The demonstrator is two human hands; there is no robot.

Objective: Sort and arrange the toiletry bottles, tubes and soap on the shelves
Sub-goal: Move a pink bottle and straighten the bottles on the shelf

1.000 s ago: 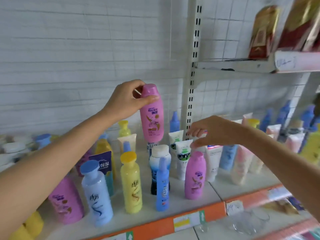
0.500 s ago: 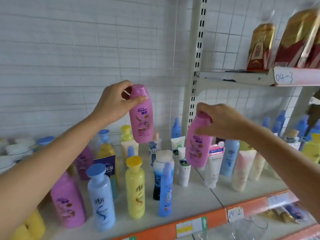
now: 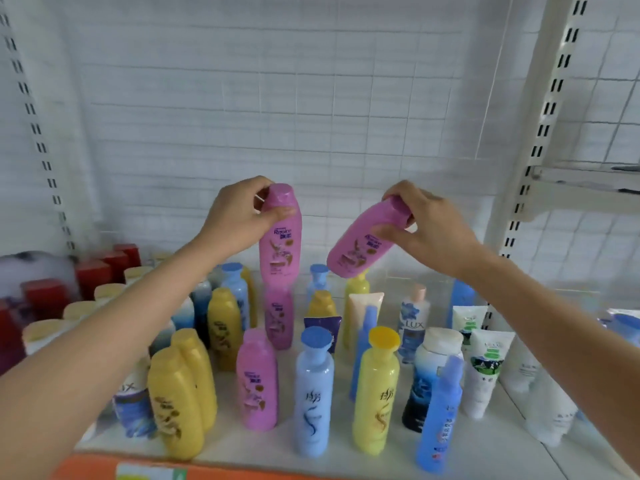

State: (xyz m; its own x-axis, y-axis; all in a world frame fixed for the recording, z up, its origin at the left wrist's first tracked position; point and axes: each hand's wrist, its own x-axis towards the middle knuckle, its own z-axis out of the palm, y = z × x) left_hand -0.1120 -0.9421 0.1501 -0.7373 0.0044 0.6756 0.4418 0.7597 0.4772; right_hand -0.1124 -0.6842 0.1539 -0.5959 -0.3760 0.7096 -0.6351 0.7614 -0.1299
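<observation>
My left hand (image 3: 239, 220) grips the cap end of an upright pink bottle (image 3: 280, 237), thumb across the front just under the cap, fingers curled behind. My right hand (image 3: 429, 226) pinches the cap end of a second pink bottle (image 3: 363, 247), which hangs tilted, base down and toward the left. Both bottles are in the air, apart from each other.

I take as landmark the standing pink bottle (image 3: 278, 317) at mid-shelf. The left-held bottle hangs directly above it, base close to its cap; whether they touch I cannot tell. The right-held bottle sits above and to the right of the landmark, over a yellow-capped bottle (image 3: 356, 289). A third standing pink bottle (image 3: 258, 379) is in front of the landmark, just left of it.

My reading: the step is grouping the pink bottles into one row on the shelf (image 3: 346, 459). Recommended procedure:

1. Bring the tilted bottle upright before lowering; a slanted base is likely to tip.
2. Set down one bottle at a time, beside or behind the landmark, labels forward.
3. Lower vertically between neighbours; the yellow bottle (image 3: 225, 327) left of the landmark stands close and could be knocked.
4. Release only once the base sits flat.
</observation>
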